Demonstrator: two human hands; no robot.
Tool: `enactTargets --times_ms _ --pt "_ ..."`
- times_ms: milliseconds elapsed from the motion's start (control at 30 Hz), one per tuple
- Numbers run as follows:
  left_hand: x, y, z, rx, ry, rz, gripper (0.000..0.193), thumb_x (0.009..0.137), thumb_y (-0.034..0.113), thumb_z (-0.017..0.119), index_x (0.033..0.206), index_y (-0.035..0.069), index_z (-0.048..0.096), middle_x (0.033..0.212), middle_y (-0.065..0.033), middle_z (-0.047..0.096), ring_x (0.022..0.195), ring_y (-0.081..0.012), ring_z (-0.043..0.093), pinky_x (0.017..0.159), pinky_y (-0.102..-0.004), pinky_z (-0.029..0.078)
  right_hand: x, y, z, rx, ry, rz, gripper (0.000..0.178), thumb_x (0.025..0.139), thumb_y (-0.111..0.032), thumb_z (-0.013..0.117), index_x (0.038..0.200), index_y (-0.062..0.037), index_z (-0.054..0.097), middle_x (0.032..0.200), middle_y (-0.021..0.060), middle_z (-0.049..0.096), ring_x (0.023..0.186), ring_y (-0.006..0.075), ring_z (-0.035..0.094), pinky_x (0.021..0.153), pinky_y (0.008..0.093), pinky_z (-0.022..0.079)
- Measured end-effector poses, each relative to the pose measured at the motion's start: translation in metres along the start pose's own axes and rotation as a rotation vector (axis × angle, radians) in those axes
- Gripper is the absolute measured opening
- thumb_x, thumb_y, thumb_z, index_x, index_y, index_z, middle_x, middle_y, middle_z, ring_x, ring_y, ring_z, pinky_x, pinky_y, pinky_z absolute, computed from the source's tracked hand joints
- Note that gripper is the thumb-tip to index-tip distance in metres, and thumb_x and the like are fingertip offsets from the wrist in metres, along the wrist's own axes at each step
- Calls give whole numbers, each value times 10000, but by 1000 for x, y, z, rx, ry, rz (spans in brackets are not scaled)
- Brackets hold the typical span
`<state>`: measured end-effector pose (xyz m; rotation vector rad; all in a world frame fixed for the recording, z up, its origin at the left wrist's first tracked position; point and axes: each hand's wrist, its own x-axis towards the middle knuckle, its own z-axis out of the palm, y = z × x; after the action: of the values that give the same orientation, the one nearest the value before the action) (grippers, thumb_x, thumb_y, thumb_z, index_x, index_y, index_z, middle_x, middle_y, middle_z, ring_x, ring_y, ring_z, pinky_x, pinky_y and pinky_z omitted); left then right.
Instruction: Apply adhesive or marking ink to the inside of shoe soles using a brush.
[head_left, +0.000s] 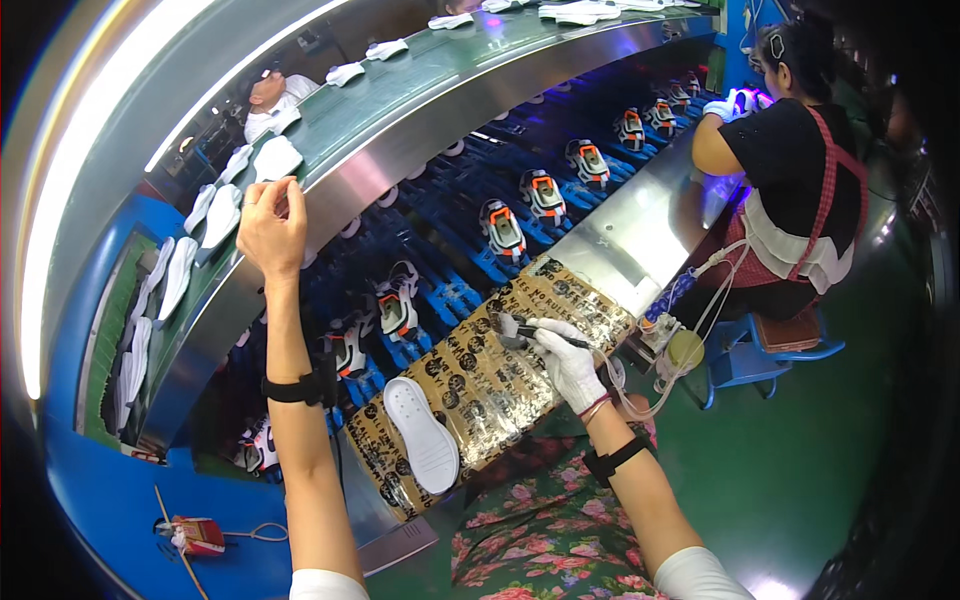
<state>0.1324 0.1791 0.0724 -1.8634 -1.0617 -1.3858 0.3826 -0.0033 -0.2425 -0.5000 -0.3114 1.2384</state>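
My bare left hand (273,228) is raised at the edge of the green upper conveyor, its fingers curled together. Just beyond its knuckles lies a white shoe sole (277,159); whether the fingers grip anything is hidden. In a white glove, my right hand (568,365) grasps a brush (513,330) by its handle, with the dark head over the work surface. That surface, a board covered in printed brown tape (490,390), spans the space in front of me. At its near left end rests another white shoe sole (423,436), apart from both hands.
More white soles (175,275) line the curved upper conveyor (420,75). Below it, several orange-and-white shoe uppers (503,230) sit on blue holders. A co-worker (790,190) sits at the right on a blue stool (745,355). Hoses and a small container (686,348) are beside the board.
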Motion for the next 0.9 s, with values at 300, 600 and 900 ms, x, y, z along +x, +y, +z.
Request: enactTargets --times_ms 300,600,900 --pt "8 -5 5 219 -89 16 348 901 400 626 1128 153 716 1002 -41 688 898 -254 670 779 -383 509 2 1 0 19 -15 7 190 886 39 649 1073 35 683 1055 131 713 827 145 653 721 237 529" --pt "4 -2 -1 222 -107 97 365 893 451 637 1079 153 735 924 -45 694 846 -239 664 745 -362 494 1 3 -2 -9 7 -8 185 886 42 644 1067 35 683 1062 141 710 819 151 654 717 243 537" --pt "-34 9 3 251 -35 113 425 854 363 681 1237 180 658 1204 -55 635 1157 -248 551 1005 -424 350 6 9 -4 52 -25 -33 204 885 73 622 1083 42 666 1102 159 693 840 168 660 713 246 547"
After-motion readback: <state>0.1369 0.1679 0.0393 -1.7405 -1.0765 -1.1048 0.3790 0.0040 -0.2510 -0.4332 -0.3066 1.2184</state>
